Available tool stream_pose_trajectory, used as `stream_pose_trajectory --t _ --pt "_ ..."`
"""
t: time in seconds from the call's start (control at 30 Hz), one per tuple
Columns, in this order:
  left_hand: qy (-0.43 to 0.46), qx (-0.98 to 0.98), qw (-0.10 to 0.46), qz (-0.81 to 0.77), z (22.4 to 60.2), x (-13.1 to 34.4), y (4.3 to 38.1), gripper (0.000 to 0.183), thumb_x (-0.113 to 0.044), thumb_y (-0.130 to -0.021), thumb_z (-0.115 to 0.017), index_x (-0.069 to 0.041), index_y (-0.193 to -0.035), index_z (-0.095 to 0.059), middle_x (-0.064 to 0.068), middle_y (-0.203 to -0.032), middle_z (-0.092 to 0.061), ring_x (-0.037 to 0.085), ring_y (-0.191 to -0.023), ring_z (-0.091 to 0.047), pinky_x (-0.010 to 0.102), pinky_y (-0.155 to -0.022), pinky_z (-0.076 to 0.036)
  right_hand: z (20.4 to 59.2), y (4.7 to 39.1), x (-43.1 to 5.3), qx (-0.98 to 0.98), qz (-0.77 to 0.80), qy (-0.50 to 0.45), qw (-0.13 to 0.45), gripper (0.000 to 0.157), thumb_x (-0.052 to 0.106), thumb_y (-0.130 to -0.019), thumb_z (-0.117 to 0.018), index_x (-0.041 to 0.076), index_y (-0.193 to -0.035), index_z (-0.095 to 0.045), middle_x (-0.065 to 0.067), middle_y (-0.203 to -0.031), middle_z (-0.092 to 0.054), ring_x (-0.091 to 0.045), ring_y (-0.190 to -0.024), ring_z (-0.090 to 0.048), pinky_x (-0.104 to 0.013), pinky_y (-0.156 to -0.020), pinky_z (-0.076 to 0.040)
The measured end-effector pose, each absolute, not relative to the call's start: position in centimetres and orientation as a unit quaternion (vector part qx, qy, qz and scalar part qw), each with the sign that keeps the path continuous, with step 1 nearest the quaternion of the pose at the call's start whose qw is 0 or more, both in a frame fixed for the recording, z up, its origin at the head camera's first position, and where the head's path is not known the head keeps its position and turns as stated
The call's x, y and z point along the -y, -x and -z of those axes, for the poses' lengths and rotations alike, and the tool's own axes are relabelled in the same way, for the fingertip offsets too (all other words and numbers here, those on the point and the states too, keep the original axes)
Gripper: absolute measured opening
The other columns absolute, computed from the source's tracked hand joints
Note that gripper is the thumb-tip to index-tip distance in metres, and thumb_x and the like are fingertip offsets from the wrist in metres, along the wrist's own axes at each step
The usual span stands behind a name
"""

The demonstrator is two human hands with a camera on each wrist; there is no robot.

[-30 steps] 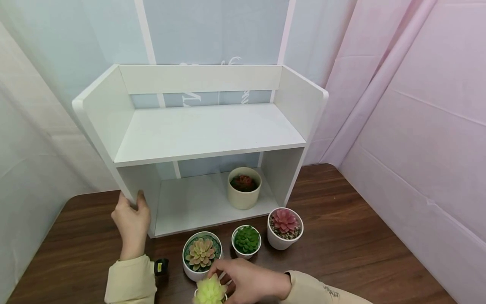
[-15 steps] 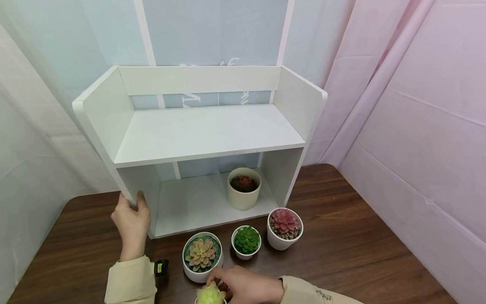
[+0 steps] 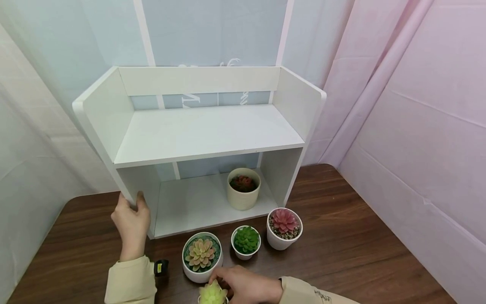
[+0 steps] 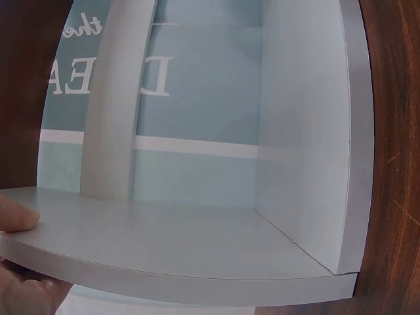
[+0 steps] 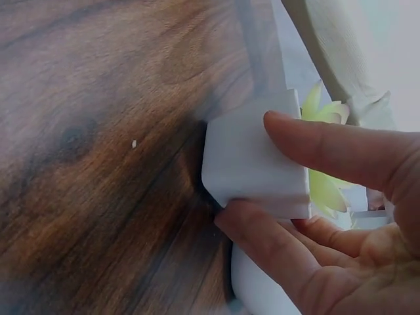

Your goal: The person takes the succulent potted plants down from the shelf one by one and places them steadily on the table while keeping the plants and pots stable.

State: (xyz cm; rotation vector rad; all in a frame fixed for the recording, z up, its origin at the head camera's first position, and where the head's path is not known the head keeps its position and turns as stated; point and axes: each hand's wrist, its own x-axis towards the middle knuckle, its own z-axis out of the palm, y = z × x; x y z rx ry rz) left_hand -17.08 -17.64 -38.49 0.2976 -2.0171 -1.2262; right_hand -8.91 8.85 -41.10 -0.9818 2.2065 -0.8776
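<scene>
My left hand (image 3: 130,219) grips the left side panel of a white two-tier shelf (image 3: 212,131). In the left wrist view, the thumb (image 4: 18,216) lies on one face of that panel and fingers show beyond its edge. Low in the head view, my right hand (image 3: 247,285) holds a small white pot with a yellow-green succulent (image 3: 212,293). The right wrist view shows the white pot (image 5: 252,157) between thumb and fingers, its base at the wooden table. Just beyond it stands a wide white pot with a peach-coloured succulent (image 3: 201,255).
A green succulent (image 3: 247,240) and a pink succulent (image 3: 284,221) stand in white pots before the shelf. Inside the lower tier, at the right, sits a cream pot (image 3: 244,196) with a reddish plant. A black object (image 3: 161,268) lies by the left sleeve.
My right hand has shifted slightly toward the front edge of the view with the yellow-green succulent, then a touch to the right. My left hand has stayed on the shelf panel.
</scene>
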Motion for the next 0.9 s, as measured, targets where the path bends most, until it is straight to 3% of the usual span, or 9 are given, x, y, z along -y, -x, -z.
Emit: stream_pose_trajectory --t 0.33,0.73,0.9 --pt "-0.12 0.787 0.372 0.477 38.45 17.6 17.09 0.03 -0.004 -0.094 -0.051 0.012 -0.119 -0.057 0.034 -0.111 -0.063 0.047 -0.098 -0.063 0.057 -0.073 -0.048 41.5 8.89 -9.03 -0.799 0.386 0.338 0.313 0.041 0.007 -0.08 -0.076 0.009 -0.114 -0.054 0.008 -0.107 -0.062 0.008 -0.093 -0.055 -0.013 -0.072 -0.048" --pt "-0.118 0.783 0.369 0.486 38.48 17.67 17.17 0.03 -0.003 -0.093 -0.051 0.014 -0.118 -0.056 0.036 -0.112 -0.062 0.05 -0.1 -0.061 0.062 -0.078 -0.048 41.52 8.95 -9.17 -0.816 0.358 0.346 0.294 0.043 0.01 -0.078 -0.078 0.011 -0.115 -0.055 0.007 -0.11 -0.063 0.006 -0.094 -0.056 -0.012 -0.074 -0.048" --pt "-0.118 0.783 0.37 0.486 38.55 17.69 17.2 0.03 -0.003 -0.093 -0.051 0.014 -0.118 -0.056 0.036 -0.111 -0.062 0.05 -0.1 -0.061 0.062 -0.078 -0.048 41.08 8.91 -9.54 -0.822 0.345 0.354 0.282 0.05 -0.001 -0.071 -0.078 0.009 -0.114 -0.056 0.005 -0.109 -0.063 0.005 -0.096 -0.057 -0.012 -0.078 -0.048"
